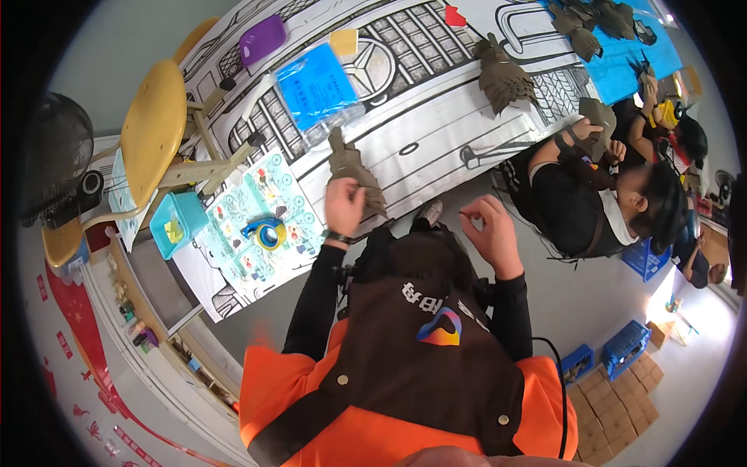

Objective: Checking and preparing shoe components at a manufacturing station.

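Observation:
My left hand (345,208) is at the table's near edge, its fingers curled over a fanned stack of grey-brown, glove-like pieces (355,167). Whether it grips one of them is hidden. To the right, my right hand (492,237) is raised in front of the table with thumb and fingertips drawn together. Anything between those fingertips is too small to make out. A second fanned stack of glove-like pieces (504,80) lies farther right on the table.
A blue plastic packet (317,86), a purple tray (263,39) and tape rolls (270,233) lie on the printed table cover (420,167). A teal bin (175,222) and wooden chair (158,128) stand left. A co-worker (583,202) sits close on the right, handling a similar piece.

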The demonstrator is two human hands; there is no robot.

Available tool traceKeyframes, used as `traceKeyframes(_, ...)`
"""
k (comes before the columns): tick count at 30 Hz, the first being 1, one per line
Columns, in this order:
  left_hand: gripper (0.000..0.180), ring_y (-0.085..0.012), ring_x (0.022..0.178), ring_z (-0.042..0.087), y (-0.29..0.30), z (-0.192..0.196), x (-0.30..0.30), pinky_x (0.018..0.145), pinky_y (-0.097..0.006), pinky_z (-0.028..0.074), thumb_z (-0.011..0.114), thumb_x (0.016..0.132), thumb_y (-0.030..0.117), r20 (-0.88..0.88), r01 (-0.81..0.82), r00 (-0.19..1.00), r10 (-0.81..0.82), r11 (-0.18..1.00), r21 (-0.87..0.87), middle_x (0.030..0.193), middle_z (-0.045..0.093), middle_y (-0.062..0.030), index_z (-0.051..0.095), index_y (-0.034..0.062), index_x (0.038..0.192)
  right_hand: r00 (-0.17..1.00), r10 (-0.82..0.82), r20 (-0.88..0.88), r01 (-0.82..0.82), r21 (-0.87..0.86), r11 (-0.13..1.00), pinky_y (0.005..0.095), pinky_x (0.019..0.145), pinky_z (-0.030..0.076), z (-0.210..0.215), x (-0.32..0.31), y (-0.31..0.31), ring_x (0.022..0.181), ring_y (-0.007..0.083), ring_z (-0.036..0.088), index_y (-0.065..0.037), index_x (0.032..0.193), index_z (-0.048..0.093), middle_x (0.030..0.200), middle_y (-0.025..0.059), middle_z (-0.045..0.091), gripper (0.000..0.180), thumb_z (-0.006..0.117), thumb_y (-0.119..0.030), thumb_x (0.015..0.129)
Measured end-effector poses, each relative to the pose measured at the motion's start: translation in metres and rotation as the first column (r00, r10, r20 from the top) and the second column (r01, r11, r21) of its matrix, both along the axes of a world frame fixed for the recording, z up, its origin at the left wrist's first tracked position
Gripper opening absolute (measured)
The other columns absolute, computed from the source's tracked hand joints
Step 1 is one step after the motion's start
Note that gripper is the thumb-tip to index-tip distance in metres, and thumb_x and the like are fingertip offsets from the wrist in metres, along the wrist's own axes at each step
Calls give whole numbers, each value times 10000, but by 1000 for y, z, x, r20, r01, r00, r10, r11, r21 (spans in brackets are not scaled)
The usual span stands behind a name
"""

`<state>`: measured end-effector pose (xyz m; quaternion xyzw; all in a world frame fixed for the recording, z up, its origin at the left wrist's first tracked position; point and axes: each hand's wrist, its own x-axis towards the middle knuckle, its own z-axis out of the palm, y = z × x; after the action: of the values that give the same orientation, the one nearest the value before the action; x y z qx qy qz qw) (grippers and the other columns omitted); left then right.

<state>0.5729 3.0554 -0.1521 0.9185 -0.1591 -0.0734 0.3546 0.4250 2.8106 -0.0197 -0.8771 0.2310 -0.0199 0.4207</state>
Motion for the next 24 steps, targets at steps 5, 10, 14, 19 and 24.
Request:
traceKeyframes(5,670,-341,1105,442,67,-21,39,928,-397,383,747,665,337,18,204,978,-209,967,154,1182,503,-143,479,50,1208,972,166,167,-169,8,986,321,622,458,-1,28,49,701,241,556,-24,748,578,747,80,540,75,637,-45,706)
traceKeyframes(10,756,-280,1058,555,81,-49,77,898,-359,438,773,641,414,-388,402,844,-370,916,-1,1167,559,-173,477,59,1240,954,218,205,-221,-9,975,325,622,465,11,30,76,706,243,562,-25,745,582,740,80,540,69,634,-46,705)
traceKeyframes(14,750,-266,1044,569,89,-44,85,890,-341,444,776,646,400,-494,401,770,-403,909,-115,1135,581,-156,479,54,1241,960,193,204,-192,-27,981,325,626,469,16,21,86,708,240,564,-26,749,588,740,78,542,69,634,-58,708)
traceKeyframes(19,684,-268,1002,584,88,-33,87,836,-356,474,772,665,337,-406,399,843,-354,917,28,1097,592,-151,493,52,1221,962,158,222,-160,-7,987,325,630,469,13,9,94,713,241,566,-22,752,589,746,86,545,75,631,-69,712)
traceKeyframes(24,614,-321,1025,553,79,-24,83,869,-399,448,691,733,398,-198,561,825,-529,809,175,1156,560,-161,504,78,1222,984,126,123,-122,-41,992,326,633,468,13,2,96,718,245,565,-13,744,586,742,94,543,86,632,-74,705)
